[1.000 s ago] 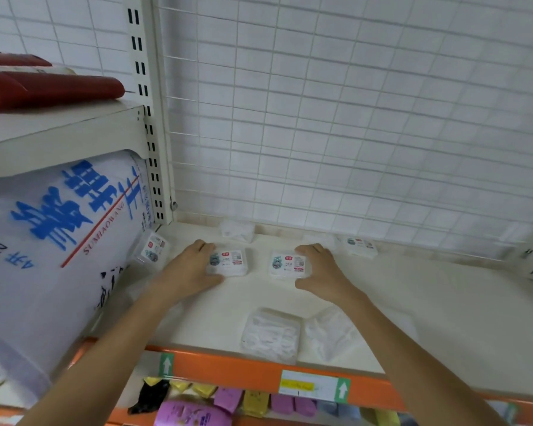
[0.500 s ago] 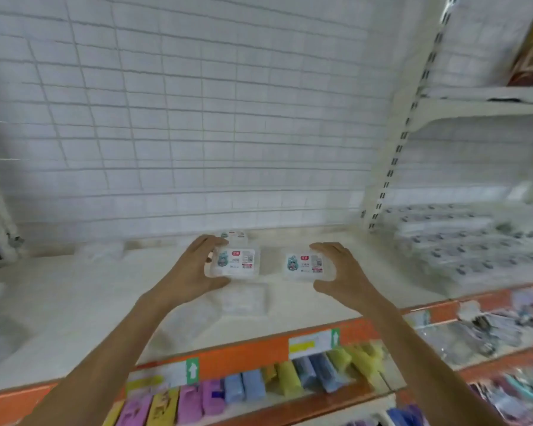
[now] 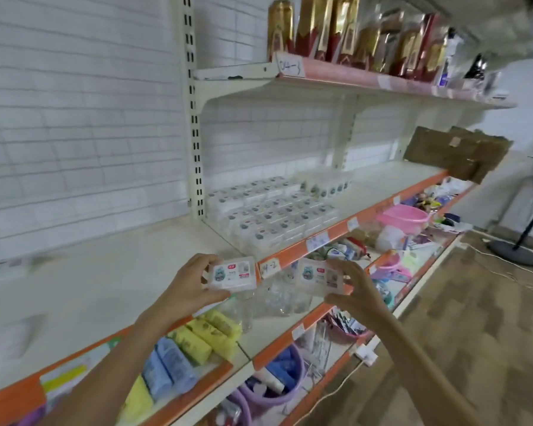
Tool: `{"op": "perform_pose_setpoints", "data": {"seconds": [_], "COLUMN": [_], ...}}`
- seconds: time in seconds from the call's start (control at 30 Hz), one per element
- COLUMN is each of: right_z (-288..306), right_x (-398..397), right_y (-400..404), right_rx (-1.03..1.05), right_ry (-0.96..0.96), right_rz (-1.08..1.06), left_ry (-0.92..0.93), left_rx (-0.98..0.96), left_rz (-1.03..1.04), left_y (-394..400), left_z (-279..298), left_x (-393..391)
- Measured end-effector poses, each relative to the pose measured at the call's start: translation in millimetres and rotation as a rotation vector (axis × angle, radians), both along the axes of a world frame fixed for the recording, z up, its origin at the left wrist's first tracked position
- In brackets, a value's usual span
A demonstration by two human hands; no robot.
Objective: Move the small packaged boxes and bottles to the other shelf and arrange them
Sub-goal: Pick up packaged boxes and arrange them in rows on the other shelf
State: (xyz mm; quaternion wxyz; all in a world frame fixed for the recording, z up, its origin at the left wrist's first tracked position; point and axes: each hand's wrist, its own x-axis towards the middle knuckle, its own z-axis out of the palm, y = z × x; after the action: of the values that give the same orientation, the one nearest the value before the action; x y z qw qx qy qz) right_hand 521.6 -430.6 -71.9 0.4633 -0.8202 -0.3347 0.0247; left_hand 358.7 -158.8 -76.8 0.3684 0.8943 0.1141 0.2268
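Head view: left hand (image 3: 185, 290) and right hand (image 3: 356, 292) each gripping a box (image 3: 233, 276), fingers curled; stacked rows (image 3: 271, 213) up-right of both, nearer right.

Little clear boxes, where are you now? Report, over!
Left hand grips one small clear labelled box; right hand grips another. Both in the air, short of the stacked matching boxes. Nothing between.

Two bare forearms come into the picture from the bottom edge, one on each side. No sleeve covers them as far as the frame shows. The left hand (image 3: 186, 289) and the right hand (image 3: 356, 292) are also bare: no glove, ring, watch or bracelet shows on them. The fingers (image 3: 202, 259) are slim, and the nails are too blurred to tell.
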Motion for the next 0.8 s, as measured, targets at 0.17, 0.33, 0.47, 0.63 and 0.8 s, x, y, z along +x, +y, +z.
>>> {"op": "perform_pose_setpoints", "data": {"seconds": [0.17, 0.33, 0.47, 0.63, 0.8], "right_z": [-12, -9, 7, 34, 52], "right_x": [38, 90, 147, 224, 290], "right_y": [-39, -50, -40, -4, 48], "right_rx": [0.008, 0.067, 0.091, 0.072, -0.037], "right_ry": [0.055, 0.106, 0.056, 0.029, -0.023], "right_rz": [-0.098, -0.144, -0.148, -0.077, 0.035], "left_ry": [0.024, 0.019, 0.0, 0.019, 0.177], "left_rx": [0.0, 0.087, 0.123, 0.187, 0.378], "left_rz": [-0.007, -0.002, 0.011, 0.086, 0.175], "left_y": [-25, -23, -9, 15, 41], "left_z": [-1, 8, 20, 33, 42], "left_x": [61, 124, 184, 261, 316]}}
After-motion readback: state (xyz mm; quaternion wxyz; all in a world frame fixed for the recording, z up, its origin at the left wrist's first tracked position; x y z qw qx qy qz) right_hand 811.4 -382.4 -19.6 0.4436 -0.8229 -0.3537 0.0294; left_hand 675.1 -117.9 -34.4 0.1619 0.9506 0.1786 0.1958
